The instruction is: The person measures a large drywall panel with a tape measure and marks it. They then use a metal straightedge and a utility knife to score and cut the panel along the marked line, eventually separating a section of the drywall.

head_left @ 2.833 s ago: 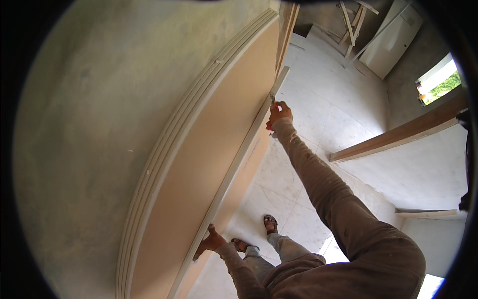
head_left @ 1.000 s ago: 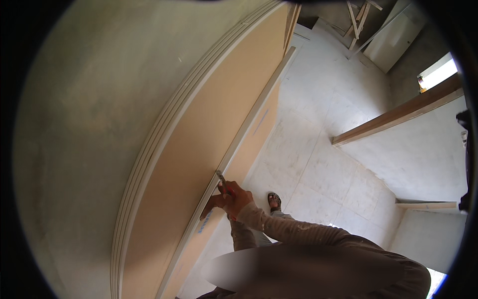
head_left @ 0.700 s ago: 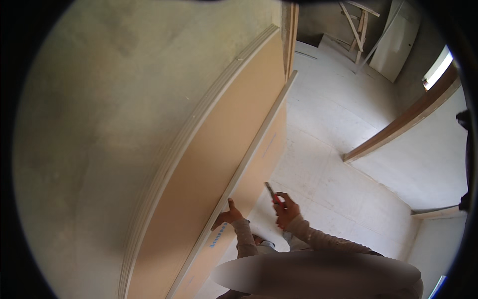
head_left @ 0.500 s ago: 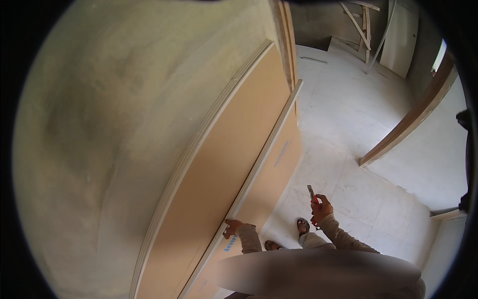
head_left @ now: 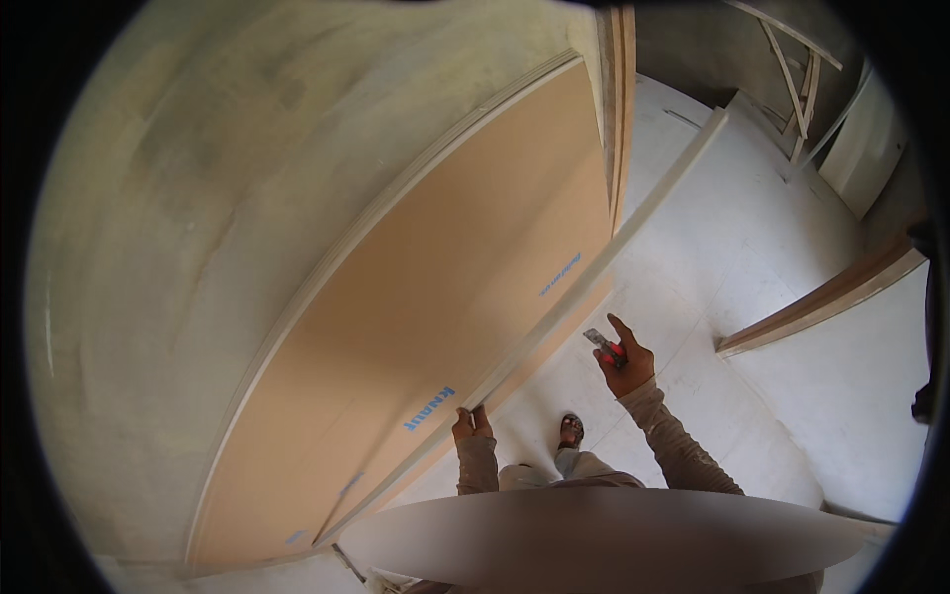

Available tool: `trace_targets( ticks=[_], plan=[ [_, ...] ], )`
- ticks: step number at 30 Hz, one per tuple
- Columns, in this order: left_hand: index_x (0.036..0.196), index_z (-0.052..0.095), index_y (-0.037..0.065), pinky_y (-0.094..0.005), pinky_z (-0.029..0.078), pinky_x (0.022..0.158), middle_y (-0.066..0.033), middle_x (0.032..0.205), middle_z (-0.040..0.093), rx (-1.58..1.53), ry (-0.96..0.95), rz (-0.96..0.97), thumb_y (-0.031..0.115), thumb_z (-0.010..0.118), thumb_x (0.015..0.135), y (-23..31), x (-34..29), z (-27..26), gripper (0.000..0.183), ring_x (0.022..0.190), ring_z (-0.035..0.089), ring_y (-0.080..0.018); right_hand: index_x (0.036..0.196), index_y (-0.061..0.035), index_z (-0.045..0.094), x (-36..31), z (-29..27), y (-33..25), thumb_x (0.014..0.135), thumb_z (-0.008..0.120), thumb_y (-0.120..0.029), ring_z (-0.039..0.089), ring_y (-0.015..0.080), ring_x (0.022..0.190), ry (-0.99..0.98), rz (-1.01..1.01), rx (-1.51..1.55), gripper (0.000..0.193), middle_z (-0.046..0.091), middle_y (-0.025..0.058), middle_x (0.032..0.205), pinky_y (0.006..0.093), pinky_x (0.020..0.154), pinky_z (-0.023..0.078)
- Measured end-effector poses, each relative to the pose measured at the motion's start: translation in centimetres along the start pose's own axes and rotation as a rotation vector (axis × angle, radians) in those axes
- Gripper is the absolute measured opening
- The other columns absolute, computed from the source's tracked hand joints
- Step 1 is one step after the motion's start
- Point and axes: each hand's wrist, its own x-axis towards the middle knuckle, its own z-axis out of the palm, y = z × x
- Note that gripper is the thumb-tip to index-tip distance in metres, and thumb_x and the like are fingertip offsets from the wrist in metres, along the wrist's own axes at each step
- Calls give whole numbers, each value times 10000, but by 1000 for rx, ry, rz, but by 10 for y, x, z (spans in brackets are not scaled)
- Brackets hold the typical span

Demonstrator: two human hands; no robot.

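A long, narrow, pale strip (head_left: pixel 569 309) slants across the front of brown-faced plasterboard sheets (head_left: pixel 406 287) and reaches past their far edge. My left hand (head_left: pixel 473 424) is closed on it near the sheets' lower edge, fingers around its side. Held off to the right, above the floor, my right hand (head_left: pixel 630 368) wraps round a red utility knife (head_left: pixel 613 350), its metal end pointing up and left; one finger is stretched out. Whether the strip's near end touches anything I cannot tell.
The sheets lean on a plastered wall (head_left: pixel 218 178) at left. Wooden frame posts (head_left: pixel 621 119) rise behind them, and another wooden edge (head_left: pixel 821 297) borders an opening at right. A timber trestle (head_left: pixel 807 89) and a white panel (head_left: pixel 863 153) stand at the far right. My feet are on the pale floor (head_left: pixel 683 287).
The strip has come away from the sheets, its far end swinging right over the floor. My left hand moved with it. My right hand has risen slightly with the knife. The view has turned.
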Motion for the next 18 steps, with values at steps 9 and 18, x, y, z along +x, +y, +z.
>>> trace_targets(
  ticks=[9, 18],
  plan=[
    [1249, 567, 12, -563, 520, 1120, -149, 1240, 625, -204, -50, -128, 103, 632, 1036, -64, -125, -52, 240, 1172, 619, -327, 1531, -144, 521, -3, -48, 0, 890, 776, -97, 680, 270, 694, -133, -198, -119, 691, 704, 140, 849, 378, 670, 565],
    [1288, 454, 11, -454, 614, 1007, -179, 1225, 615, -38, 51, 123, 4, 706, 959, -83, -208, -42, 414, 1134, 663, -329, 1528, -162, 501, 30, -29, 93, 921, 755, -114, 681, 250, 897, -273, -265, -77, 660, 734, 160, 1175, 372, 828, 576]
  ],
)
